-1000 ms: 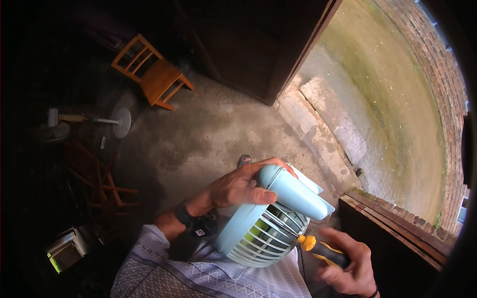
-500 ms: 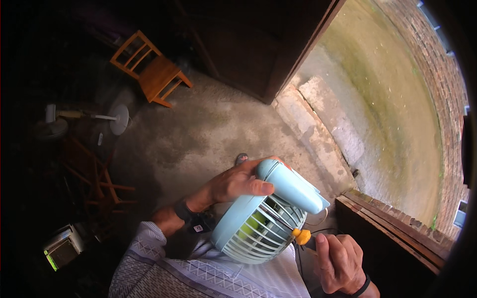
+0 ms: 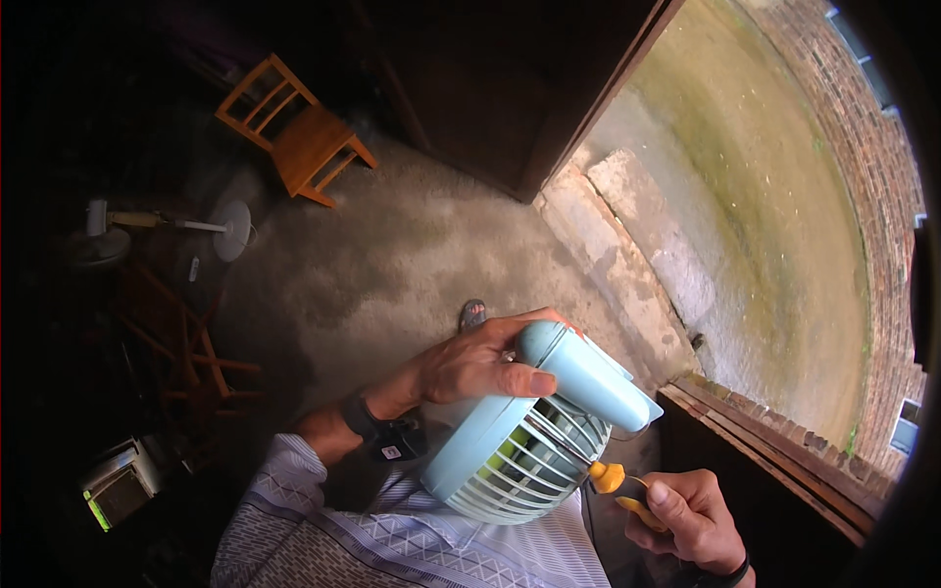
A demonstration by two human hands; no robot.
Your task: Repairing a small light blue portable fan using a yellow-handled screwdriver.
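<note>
My left hand (image 3: 480,367) grips a small light-blue fan (image 3: 588,377) at its rounded body, thumb on top. The fan is tilted over my lap, with its slatted cage (image 3: 515,465) toward me and light-green blades showing inside. A yellow knob-like handle (image 3: 607,477) sticks out at the cage's right side. A thin dark shaft runs from it between the slats, like a screwdriver's. Just right of the handle, apart from it, my right hand (image 3: 696,519) is closed, thumb against fingers. A curved yellowish piece (image 3: 642,512) and a thin strand show at its fingertips; their kind is unclear.
A wooden chair (image 3: 309,147) stands at the far left, near a white standing fan (image 3: 231,230) lying on the floor. Dark wooden furniture (image 3: 196,358) is at left. A dark door (image 3: 490,88) and a stone doorstep (image 3: 627,260) border the yard. A low wooden ledge (image 3: 765,446) lies at right.
My right hand has turned and moved slightly right and down, and a curved yellowish piece now shows at its fingers. The fan and yellow handle have shifted slightly right.
</note>
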